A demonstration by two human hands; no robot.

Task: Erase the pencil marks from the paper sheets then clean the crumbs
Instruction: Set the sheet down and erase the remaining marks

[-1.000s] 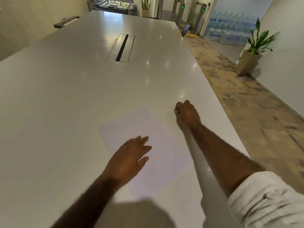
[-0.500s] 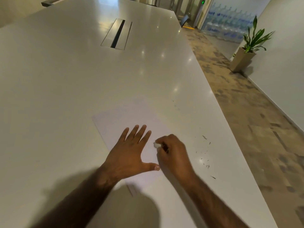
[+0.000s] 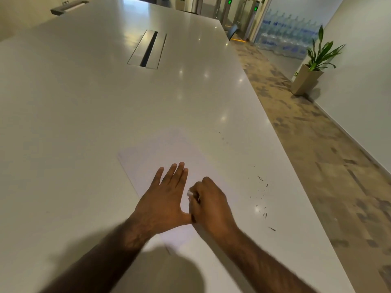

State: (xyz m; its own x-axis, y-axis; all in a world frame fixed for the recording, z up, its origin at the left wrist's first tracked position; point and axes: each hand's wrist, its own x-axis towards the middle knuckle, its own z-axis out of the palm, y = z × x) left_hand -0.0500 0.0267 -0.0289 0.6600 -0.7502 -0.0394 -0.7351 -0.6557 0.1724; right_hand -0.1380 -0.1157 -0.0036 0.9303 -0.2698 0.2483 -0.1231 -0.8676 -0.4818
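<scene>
Pinned a white paper sheet (image 3: 163, 155) flat on the pale worktop (image 3: 84, 123), near its right edge, with the left hand (image 3: 164, 199), fingers (image 3: 178, 174) straight and spread. Gripped a small white eraser (image 3: 189, 193) in the curled fingers of the right hand (image 3: 211, 205), just right of the left palm, over the sheet's near half. Saw only one end of it, the rest hidden by those fingers. Worked beside dark crumbs (image 3: 262, 199) scattered on bare worktop right of the sheet, apart from both hands. Farther off: a cable slot (image 3: 148, 49) mid-worktop, a potted plant (image 3: 313, 66) by the wall, stacked water bottles (image 3: 292, 34) beyond.
</scene>
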